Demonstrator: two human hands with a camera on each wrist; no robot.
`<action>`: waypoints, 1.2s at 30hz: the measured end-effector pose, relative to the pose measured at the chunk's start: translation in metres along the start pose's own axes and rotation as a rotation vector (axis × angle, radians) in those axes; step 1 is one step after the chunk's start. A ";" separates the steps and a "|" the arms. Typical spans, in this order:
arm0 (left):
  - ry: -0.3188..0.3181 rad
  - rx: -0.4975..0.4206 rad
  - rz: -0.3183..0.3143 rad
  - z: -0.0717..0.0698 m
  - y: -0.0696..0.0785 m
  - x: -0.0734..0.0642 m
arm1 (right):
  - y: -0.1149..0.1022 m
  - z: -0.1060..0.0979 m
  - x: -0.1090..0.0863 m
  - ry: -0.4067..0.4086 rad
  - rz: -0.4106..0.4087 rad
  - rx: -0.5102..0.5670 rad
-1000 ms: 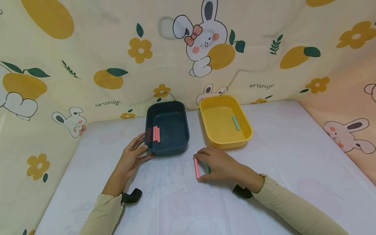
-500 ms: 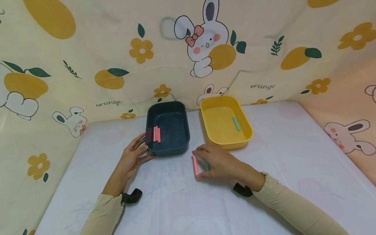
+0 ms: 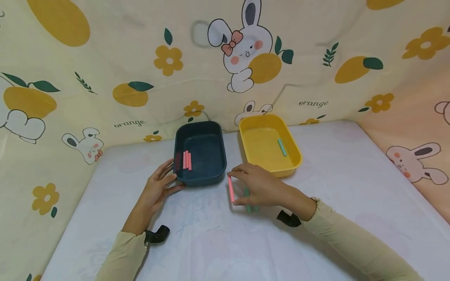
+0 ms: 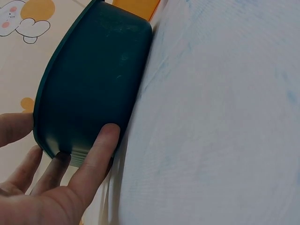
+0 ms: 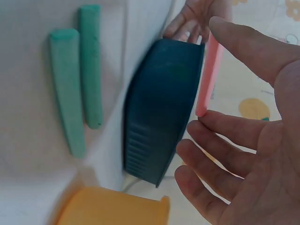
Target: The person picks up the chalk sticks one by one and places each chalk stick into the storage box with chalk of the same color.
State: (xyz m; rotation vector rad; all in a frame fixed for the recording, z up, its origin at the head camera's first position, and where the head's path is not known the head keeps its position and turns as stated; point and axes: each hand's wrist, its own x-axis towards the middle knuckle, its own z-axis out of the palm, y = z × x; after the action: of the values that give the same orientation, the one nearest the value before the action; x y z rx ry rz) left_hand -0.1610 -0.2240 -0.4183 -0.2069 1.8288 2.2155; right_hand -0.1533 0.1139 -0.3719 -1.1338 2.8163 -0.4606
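Bare-handed work, seen from my remote post: nearest me on the white tabletop point(image 3: 218, 249), the right hand point(image 3: 260, 187) pinches a pink stick point(image 3: 231, 189) by its two ends between thumb and finger, a hold that, I judge, leaves its long sides free. The stick is off the table (its faint shadow gives that away), just outside the dark blue bin point(image 3: 207, 146). Below that hand, one green stick point(image 5: 68, 93) lies just beside a second green stick point(image 5: 91, 65).

Across from them, the left hand point(image 3: 157, 187), fingers spread rather than wrapped round anything, rests against that bin's near left corner, probably to stop it sliding. Inside, three pink sticks point(image 3: 187, 160) lie side by side. The yellow bin point(image 3: 258, 144) holds one blue-green stick point(image 3: 282, 147); behind stands a rabbit-print backdrop point(image 3: 168, 89).
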 end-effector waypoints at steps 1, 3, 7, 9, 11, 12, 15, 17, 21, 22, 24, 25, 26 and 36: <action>0.001 0.000 -0.002 0.000 0.000 0.000 | 0.000 -0.002 0.001 0.000 0.002 0.002; 0.001 0.003 -0.005 0.000 0.000 0.000 | -0.001 -0.005 0.002 0.000 0.005 -0.001; 0.008 0.010 -0.008 0.000 0.000 0.001 | -0.001 -0.009 0.005 0.013 0.002 0.003; 0.006 0.009 -0.006 -0.001 0.000 0.001 | 0.000 -0.010 0.006 0.020 -0.002 0.003; 0.003 0.007 -0.004 -0.001 0.000 0.001 | -0.001 -0.011 0.009 0.020 -0.002 0.007; 0.000 0.006 -0.003 -0.002 0.000 0.001 | -0.001 -0.011 0.011 0.019 -0.002 0.009; 0.005 0.006 -0.006 -0.001 0.000 0.001 | -0.003 -0.013 0.016 0.008 0.009 0.015; 0.009 0.006 -0.013 -0.001 0.000 0.001 | -0.004 -0.014 0.019 -0.002 0.022 0.010; 0.012 0.006 -0.022 0.000 0.001 0.002 | -0.007 -0.015 0.025 -0.014 0.036 -0.004; 0.009 0.005 -0.023 0.000 0.001 0.002 | -0.007 -0.015 0.026 -0.015 0.036 -0.010; 0.009 0.002 -0.023 0.000 0.001 0.002 | -0.007 -0.015 0.029 -0.017 0.034 -0.015; 0.008 0.000 -0.021 0.001 0.001 0.002 | -0.007 -0.015 0.031 -0.018 0.033 -0.014; 0.007 0.000 -0.018 0.001 0.001 0.002 | -0.007 -0.015 0.032 -0.019 0.032 -0.013; 0.001 0.000 -0.006 0.000 0.001 0.000 | -0.010 -0.010 0.045 -0.036 0.047 -0.001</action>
State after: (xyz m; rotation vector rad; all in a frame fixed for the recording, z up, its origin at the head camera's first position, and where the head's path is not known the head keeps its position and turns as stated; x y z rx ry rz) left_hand -0.1609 -0.2244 -0.4176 -0.2128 1.8263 2.2117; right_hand -0.1808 0.0788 -0.3568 -1.0632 2.8055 -0.4308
